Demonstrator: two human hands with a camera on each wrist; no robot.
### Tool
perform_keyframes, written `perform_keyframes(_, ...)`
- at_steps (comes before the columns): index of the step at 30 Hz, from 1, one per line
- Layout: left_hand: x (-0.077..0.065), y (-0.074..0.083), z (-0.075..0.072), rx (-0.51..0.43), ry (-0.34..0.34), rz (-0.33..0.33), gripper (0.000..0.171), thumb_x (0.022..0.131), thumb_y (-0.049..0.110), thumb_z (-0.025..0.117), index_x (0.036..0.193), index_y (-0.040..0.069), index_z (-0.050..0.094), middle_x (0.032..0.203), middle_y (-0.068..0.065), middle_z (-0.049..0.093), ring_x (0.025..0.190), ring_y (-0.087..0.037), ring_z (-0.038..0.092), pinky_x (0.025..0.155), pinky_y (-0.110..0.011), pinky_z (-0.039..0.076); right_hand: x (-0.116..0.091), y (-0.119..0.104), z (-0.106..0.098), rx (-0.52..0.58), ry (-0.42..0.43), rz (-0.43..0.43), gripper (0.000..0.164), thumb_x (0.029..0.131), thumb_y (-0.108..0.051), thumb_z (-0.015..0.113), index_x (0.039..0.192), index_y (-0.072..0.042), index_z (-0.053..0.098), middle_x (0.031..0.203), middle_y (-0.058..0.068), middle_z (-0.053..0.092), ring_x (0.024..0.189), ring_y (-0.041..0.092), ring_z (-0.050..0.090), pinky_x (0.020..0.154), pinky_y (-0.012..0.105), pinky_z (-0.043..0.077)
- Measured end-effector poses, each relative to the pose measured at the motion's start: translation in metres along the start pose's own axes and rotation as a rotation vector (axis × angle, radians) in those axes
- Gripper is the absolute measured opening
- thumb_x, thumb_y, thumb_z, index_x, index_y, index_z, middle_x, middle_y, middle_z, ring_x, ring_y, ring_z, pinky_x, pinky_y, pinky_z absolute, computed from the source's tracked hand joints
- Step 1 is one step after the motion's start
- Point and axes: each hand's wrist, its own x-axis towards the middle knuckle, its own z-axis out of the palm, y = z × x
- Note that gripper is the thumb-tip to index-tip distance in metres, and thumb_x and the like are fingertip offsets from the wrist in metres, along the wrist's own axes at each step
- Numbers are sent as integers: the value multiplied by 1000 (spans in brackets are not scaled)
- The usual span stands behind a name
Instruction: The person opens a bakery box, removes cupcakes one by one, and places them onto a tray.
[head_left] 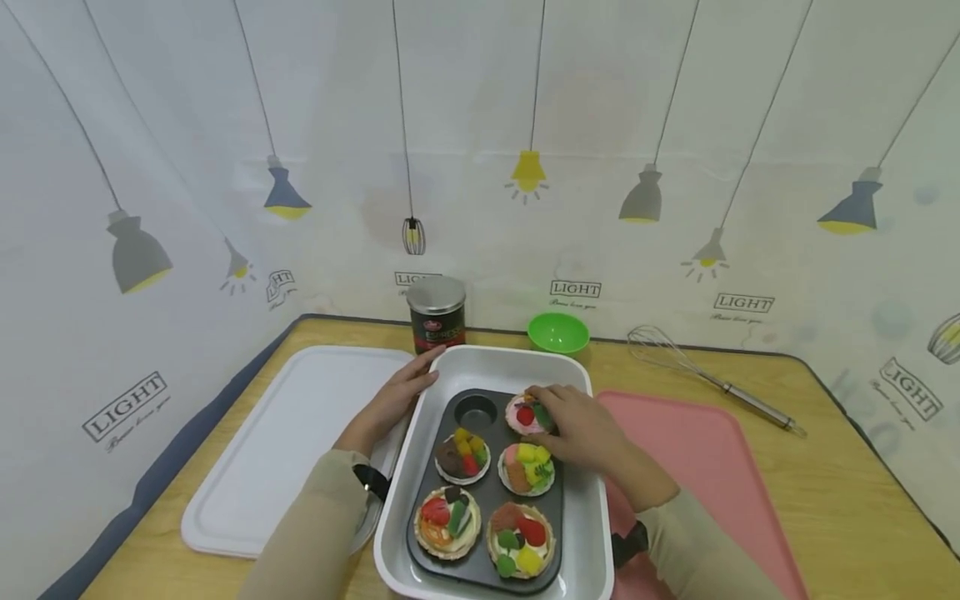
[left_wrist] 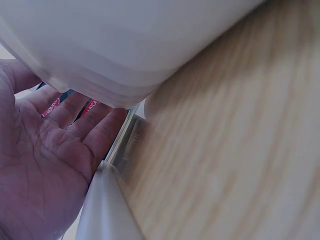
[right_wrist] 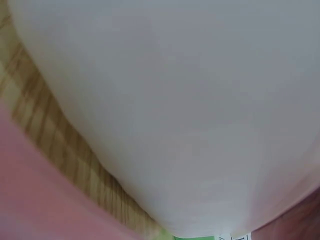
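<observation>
A dark six-cup muffin tin (head_left: 491,493) lies inside a deep white tray (head_left: 588,533). My right hand (head_left: 585,427) pinches a pink-topped fruit tart (head_left: 522,415) at the tin's back right cup; its fingers cover part of the tart. Other fruit tarts sit in the front and middle cups, among them one with brown topping (head_left: 462,457) and one with yellow fruit (head_left: 527,468). The back left cup (head_left: 475,411) shows its dark bottom. At the tray's left rim, my left hand (head_left: 392,406) rests its extended fingers against the outer wall.
An espresso can (head_left: 437,315) stands behind the tray, with a green bowl (head_left: 558,333) to its right. A white board (head_left: 292,450) lies at the left, a pink board (head_left: 690,450) at the right. A whisk (head_left: 720,383) lies at the back right of the wooden table (head_left: 840,500).
</observation>
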Motion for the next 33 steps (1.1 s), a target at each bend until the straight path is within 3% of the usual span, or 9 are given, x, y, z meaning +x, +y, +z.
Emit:
perform_keyframes(5,-1,2,0,1,4,-1,56,107,24,48,160,19,30,166,-6,19,151,-26,19,118,-50,22,-1,1,0,5,25,-32,60,88,-37,78,138,-9,57,126,10,64,115,29,60,92,50,51)
perform_keyframes(16,-1,7,1,26,19,-8,55,107,25,48,159,20,32,165,-8,24,150,-28,23,118,-51,23,0,3,2,23,57,-71,62,86,-31,81,138,-9,57,125,8,63,117,27,59,93,47,51)
perform_keyframes(22,2,0,3,-5,3,2,55,108,21,47,160,15,30,165,-10,24,148,-30,25,116,-49,25,-3,5,2,45,40,-62,60,86,-29,80,138,-9,57,127,9,62,118,28,59,94,48,51)
perform_keyframes(28,0,-1,5,-7,10,10,55,107,19,47,159,12,30,165,-10,23,150,-29,22,118,-50,20,-4,5,2,66,20,-59,61,87,-28,79,140,-10,56,130,8,61,120,26,57,96,47,50)
perform_keyframes(33,0,3,1,28,20,5,55,107,25,49,160,19,31,164,-9,27,146,-30,31,112,-48,33,-1,4,0,90,30,-76,61,88,-25,78,142,-11,54,133,9,59,120,25,57,96,47,50)
